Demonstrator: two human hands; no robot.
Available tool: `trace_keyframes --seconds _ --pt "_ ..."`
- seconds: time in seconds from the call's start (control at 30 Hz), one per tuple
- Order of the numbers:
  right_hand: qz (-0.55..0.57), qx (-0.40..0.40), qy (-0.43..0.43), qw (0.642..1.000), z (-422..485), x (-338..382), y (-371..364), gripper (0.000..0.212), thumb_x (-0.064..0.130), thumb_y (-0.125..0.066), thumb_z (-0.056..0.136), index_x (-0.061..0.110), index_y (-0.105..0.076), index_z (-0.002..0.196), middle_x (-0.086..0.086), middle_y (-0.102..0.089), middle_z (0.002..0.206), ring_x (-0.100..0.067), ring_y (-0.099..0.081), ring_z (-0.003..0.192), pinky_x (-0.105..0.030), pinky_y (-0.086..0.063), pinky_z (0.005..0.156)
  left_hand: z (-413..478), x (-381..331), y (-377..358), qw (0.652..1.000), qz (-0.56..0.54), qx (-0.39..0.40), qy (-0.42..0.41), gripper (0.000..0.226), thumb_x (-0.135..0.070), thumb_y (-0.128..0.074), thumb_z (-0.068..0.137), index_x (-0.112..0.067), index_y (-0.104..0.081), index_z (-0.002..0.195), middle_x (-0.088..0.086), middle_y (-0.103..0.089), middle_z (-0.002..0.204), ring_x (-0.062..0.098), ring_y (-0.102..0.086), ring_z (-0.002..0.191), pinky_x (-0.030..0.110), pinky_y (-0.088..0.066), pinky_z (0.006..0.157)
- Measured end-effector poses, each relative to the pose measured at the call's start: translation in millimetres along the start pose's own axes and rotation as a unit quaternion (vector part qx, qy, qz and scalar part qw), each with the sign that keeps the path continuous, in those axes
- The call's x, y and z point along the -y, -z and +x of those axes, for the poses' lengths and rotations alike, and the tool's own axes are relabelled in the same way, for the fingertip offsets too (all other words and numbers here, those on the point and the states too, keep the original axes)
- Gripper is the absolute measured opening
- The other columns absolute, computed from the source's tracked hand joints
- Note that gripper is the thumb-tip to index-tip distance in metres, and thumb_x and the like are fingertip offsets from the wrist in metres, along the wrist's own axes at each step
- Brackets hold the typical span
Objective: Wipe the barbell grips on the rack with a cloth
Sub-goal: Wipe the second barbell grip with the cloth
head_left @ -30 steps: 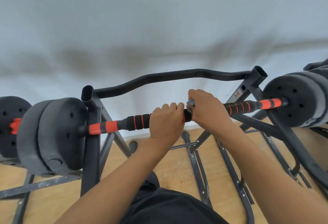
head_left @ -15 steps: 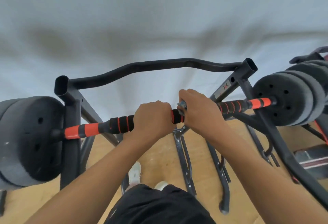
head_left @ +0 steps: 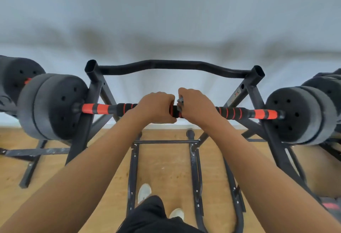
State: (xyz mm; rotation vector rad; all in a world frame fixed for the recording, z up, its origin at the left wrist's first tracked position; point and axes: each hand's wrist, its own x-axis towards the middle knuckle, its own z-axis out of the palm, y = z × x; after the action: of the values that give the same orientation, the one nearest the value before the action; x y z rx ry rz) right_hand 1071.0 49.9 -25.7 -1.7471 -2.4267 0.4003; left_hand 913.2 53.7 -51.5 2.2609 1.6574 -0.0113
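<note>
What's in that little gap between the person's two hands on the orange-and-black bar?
In the head view, a short black stretch of the orange-and-black foam-gripped barbell shows between left hand and right hand, plus a small grey bit poking from the right hand.

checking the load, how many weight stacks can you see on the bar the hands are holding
2: one weight stack on the bar's left end, one weight stack on its right end. More weights sit past both edges on other bars, partly cut off.
</note>
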Motion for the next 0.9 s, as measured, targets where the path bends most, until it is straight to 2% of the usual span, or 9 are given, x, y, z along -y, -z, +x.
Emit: trace_keyframes --seconds 0.07,0.13,0.33,0.5,0.57,0.67,0.77,0.83,0.9 --pt "-0.019 -0.006 -0.002 1.0 -5 2 -1 0.017 0.016 -0.064 0.088 0.019 -0.049 0.095 -0.001 -0.058 0.088 -0.022 -0.058 0.075 -0.041 -0.056 0.069 5 -4 6 0.998 0.007 0.052 0.017 0.029 -0.051 -0.071 0.078 -0.024 -0.062 0.085 -0.005 -0.064 0.073 0.016 -0.061 0.068 0.031 -0.048 0.062" --pt "-0.015 -0.014 -0.017 1.0 -8 3 -3 0.02 0.015 -0.065 0.086 0.019 -0.048 0.094 0.0 -0.058 0.088 -0.022 -0.059 0.075 -0.041 -0.056 0.067 5 -10 -1 0.998 0.027 0.048 0.037 0.022 -0.042 -0.067 0.079 -0.022 -0.063 0.072 -0.008 -0.063 0.059 0.013 -0.06 0.055 0.026 -0.042 0.054" --pt "-0.049 -0.03 -0.064 0.996 -10 18 -9 0.026 0.01 -0.066 0.084 0.019 -0.044 0.094 0.002 -0.049 0.086 -0.022 -0.055 0.075 -0.037 -0.05 0.061 -10 -8 -33 0.98 0.125 -0.152 0.017 0.038 -0.039 -0.057 0.09 -0.021 -0.046 0.058 -0.006 -0.047 0.052 0.015 -0.045 0.044 0.026 -0.033 0.05" --pt "-0.057 -0.009 -0.089 0.994 -14 26 -6 0.018 0.007 -0.063 0.087 0.016 -0.052 0.097 0.0 -0.055 0.086 -0.022 -0.059 0.079 -0.036 -0.052 0.066 -29 -10 -58 0.944 0.161 -0.288 -0.002 0.036 -0.012 -0.069 0.074 -0.02 -0.036 0.061 -0.004 -0.027 0.052 0.02 -0.029 0.047 0.03 -0.021 0.053" --pt "-0.046 -0.013 -0.091 0.995 -21 27 -6 0.017 0.008 -0.064 0.088 0.016 -0.051 0.096 0.001 -0.054 0.082 -0.022 -0.059 0.078 -0.034 -0.05 0.065 -34 -17 -51 0.964 0.139 -0.227 -0.008 0.028 -0.026 -0.068 0.081 -0.019 -0.043 0.07 -0.006 -0.032 0.056 0.019 -0.038 0.052 0.031 -0.026 0.056" --pt "-0.023 -0.014 -0.09 0.996 -28 28 -5 0.018 0.011 -0.066 0.088 0.015 -0.051 0.096 0.005 -0.051 0.078 -0.021 -0.06 0.08 -0.038 -0.055 0.072 -29 -17 -19 0.997 0.05 -0.054 -0.019 0.028 -0.047 -0.066 0.084 -0.021 -0.057 0.088 -0.006 -0.055 0.066 0.014 -0.055 0.06 0.029 -0.038 0.06" --pt "-0.041 -0.009 -0.093 0.995 -35 32 -4 0.018 0.014 -0.066 0.087 0.014 -0.053 0.1 0.001 -0.054 0.084 -0.022 -0.06 0.079 -0.044 -0.058 0.075 -24 -12 6 0.996 0.008 0.084 0.009 0.034 -0.05 -0.07 0.078 -0.023 -0.057 0.092 -0.009 -0.068 0.071 0.012 -0.07 0.057 0.026 -0.042 0.057" --pt "-0.051 -0.017 -0.093 0.994 -39 31 -7 0.018 0.013 -0.066 0.086 0.015 -0.052 0.099 0.0 -0.055 0.086 -0.021 -0.059 0.078 -0.042 -0.058 0.072 -26 -13 0 0.996 0.037 0.079 0.009 0.016 -0.036 -0.066 0.08 -0.02 -0.062 0.083 -0.009 -0.068 0.064 0.012 -0.069 0.054 0.024 -0.043 0.056" --pt "-0.055 -0.024 -0.092 0.994 -40 30 -10 0.018 0.011 -0.065 0.085 0.015 -0.051 0.097 0.001 -0.055 0.086 -0.02 -0.058 0.078 -0.038 -0.055 0.067 -31 -15 -15 0.997 0.079 -0.021 0.004 0.013 -0.026 -0.061 0.083 -0.019 -0.059 0.073 -0.007 -0.061 0.059 0.014 -0.058 0.05 0.024 -0.039 0.053"
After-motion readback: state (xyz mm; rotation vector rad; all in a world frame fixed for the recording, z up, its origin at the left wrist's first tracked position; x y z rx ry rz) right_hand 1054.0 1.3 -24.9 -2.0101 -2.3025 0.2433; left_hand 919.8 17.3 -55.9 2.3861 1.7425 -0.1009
